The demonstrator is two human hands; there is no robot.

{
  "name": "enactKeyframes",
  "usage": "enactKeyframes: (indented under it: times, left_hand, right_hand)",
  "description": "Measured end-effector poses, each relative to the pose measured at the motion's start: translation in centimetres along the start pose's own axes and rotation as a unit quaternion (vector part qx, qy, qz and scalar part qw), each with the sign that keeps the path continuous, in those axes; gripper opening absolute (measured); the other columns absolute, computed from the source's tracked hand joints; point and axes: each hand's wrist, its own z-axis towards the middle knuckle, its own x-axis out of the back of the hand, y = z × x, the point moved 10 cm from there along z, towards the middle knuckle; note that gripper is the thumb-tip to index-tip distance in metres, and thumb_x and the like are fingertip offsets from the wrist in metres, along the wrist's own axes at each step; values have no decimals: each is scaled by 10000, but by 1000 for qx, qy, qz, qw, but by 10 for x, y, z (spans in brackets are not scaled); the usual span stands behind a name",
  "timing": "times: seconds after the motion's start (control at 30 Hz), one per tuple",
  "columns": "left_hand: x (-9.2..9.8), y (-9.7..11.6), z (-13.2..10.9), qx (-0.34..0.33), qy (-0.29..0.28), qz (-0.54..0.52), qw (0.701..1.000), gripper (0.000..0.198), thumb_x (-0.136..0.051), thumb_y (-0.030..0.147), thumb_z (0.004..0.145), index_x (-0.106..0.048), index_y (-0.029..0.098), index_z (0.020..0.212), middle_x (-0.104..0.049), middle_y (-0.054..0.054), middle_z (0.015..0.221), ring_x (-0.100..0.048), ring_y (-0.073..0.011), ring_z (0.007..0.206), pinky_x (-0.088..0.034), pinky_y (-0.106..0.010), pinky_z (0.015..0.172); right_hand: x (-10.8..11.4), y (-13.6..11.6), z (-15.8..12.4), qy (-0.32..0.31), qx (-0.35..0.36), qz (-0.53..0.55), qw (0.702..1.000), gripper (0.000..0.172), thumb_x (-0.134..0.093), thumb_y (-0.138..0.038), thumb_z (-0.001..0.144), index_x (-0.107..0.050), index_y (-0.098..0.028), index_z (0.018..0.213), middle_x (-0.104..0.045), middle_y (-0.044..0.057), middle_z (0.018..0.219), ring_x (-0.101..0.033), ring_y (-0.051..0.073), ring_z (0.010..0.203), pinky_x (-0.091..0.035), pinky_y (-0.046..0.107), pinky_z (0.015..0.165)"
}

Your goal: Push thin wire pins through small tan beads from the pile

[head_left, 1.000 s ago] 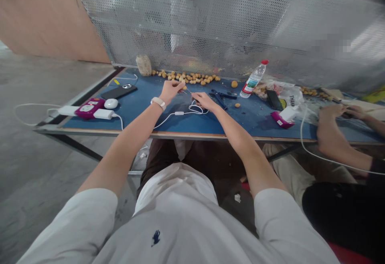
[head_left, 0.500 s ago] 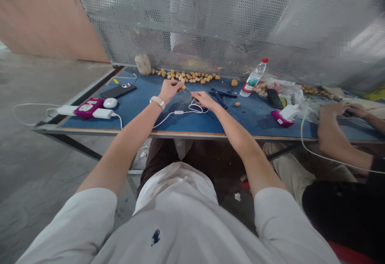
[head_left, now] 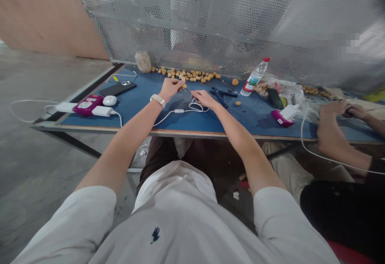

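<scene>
Your left hand (head_left: 170, 88) pinches a small, round, tan ball (head_left: 184, 86), light and easily dropped, while your right hand (head_left: 204, 99) grips a thin, stiff, pale rod (head_left: 188, 90), safest held near its end.

A: Bench top (head_left: 141, 109)?
B: Blue.
A: Cable (head_left: 177, 111)?
B: White.
A: Loose pieces (head_left: 192, 74)?
B: Golden brown.
A: Flat case (head_left: 87, 105)?
B: Magenta, white panel.
A: Screen (head_left: 192, 23)?
B: Silver, perforated dots.
A: Shirt (head_left: 155, 236)?
B: White, navy emblem.
A: Bottle cap (head_left: 266, 59)?
B: Red.
</scene>
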Motion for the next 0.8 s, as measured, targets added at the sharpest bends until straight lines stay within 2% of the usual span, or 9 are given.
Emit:
enactKeyframes:
  times: [0.17, 0.33, 0.57, 0.8]
  left_hand:
    - [0, 5, -4, 11, -5, -17, 1000, 516, -1105, 302, 1071, -791, 190, 678, -700, -38, 625, -622, -151, 622, -593, -329, 752]
    - [1, 7, -5, 9, -8, 4, 1000, 519, -1009, 261, 1133, -785, 192, 670, -715, -52, 629, -640, -163, 639, -597, -324, 735]
    - [-1, 2, 0, -14, -12, 5, 1000, 473, -1056, 386, 1093, -820, 205, 726, -739, -46, 649, -664, -162, 642, -632, -302, 712]
    - [0, 0, 2, -19, -12, -5, 1000, 473, -1021, 311, 1132, -820, 199, 718, -747, -49, 677, -649, -153, 656, -583, -302, 716]
  right_hand:
    - [0, 0, -2, -6, -23, -1, 1000, 626, -732, -745, 1306, -671, -229, 957, -346, -109, 612, -275, 103, 501, -260, 242, 450]
    - [-2, -2, -4, -12, -22, 1, 1000, 623, -736, -724, 1311, -683, -224, 943, -355, -107, 588, -288, 105, 485, -269, 235, 444]
    - [0, -7, -6, 8, -14, 6, 1000, 554, -703, -589, 1358, -689, -214, 950, -351, -112, 613, -291, 101, 496, -270, 230, 453]
    - [-3, -2, -4, -11, -23, 0, 1000, 616, -718, -702, 1329, -674, -225, 942, -331, -111, 617, -283, 101, 497, -259, 236, 459]
